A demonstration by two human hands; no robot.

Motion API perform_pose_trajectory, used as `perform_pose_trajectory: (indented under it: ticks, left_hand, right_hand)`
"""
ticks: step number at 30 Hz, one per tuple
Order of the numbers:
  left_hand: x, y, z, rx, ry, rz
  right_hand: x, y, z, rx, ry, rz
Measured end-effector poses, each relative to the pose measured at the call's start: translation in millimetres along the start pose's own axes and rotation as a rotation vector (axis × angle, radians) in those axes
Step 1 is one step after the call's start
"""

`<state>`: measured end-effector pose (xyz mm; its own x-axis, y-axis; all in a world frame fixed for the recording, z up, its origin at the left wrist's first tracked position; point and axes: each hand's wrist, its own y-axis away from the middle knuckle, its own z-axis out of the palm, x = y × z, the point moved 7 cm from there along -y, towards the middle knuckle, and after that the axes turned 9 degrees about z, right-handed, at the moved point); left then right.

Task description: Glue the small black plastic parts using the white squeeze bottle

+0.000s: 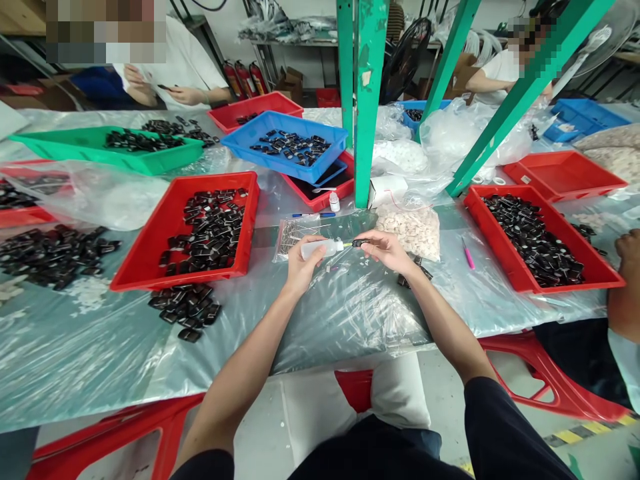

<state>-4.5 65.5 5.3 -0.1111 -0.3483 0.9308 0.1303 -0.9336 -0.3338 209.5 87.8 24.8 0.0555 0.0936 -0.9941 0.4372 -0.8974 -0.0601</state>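
My left hand [303, 263] is closed around a small white squeeze bottle [320, 249], held on its side with its thin tip pointing right. That tip reaches up to a small black plastic part [358, 243], which my right hand [387, 249] pinches between thumb and fingers; whether they touch I cannot tell. Just beyond my right hand lies a clear bag of small cream-coloured pieces [413, 230]. A clear bag of thin metal pins [295, 233] is behind my left hand. Some black parts [415, 273] lie beneath my right wrist.
Red trays of black parts stand left [253, 220] and right [525, 283]. A blue tray [285, 160] sits farther back. Green metal posts [367, 107] rise from the plastic-covered table. A pink pen [468, 255] lies at right. Two people work across the table; another person's arm [625, 280] is at right.
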Motion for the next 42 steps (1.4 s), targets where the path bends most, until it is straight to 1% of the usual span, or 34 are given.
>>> perform_pose_trajectory:
  ticks: [8, 13, 16, 22, 25, 31, 37, 42]
  left_hand:
    - [3, 1, 0.1, -0.027, -0.041, 0.018]
    - [5, 1, 2.0, -0.018, -0.013, 0.013]
    - [4, 1, 3.0, -0.005, 0.014, 0.000]
    - [3, 1, 3.1, 0.009, 0.087, -0.054]
    - [3, 1, 3.6, 0.019, 0.131, -0.073]
    - [3, 2, 5.5, 0.031, 0.162, -0.109]
    - [6, 1, 5.7, 0.024, 0.139, -0.110]
    - [7, 0, 2.1, -0.003, 0.066, -0.064]
  right_hand:
    - [-3, 2, -1, 0.016, 0.033, -0.007]
    - [-5, 3, -1, 0.025, 0.051, -0.024]
    - [-7, 4, 0, 0.029, 0.092, -0.041]
    - [-16, 12, 1, 0.113, 0.228, -0.101]
    - [-22, 15, 3, 0.133, 0.237, -0.140]
    - [-23, 16, 4, 0.126, 0.219, -0.127]
    - [-25, 16, 3, 0.122, 0.235, -0.145]
    - [-23, 16, 4, 0.115, 0.245, -0.123]
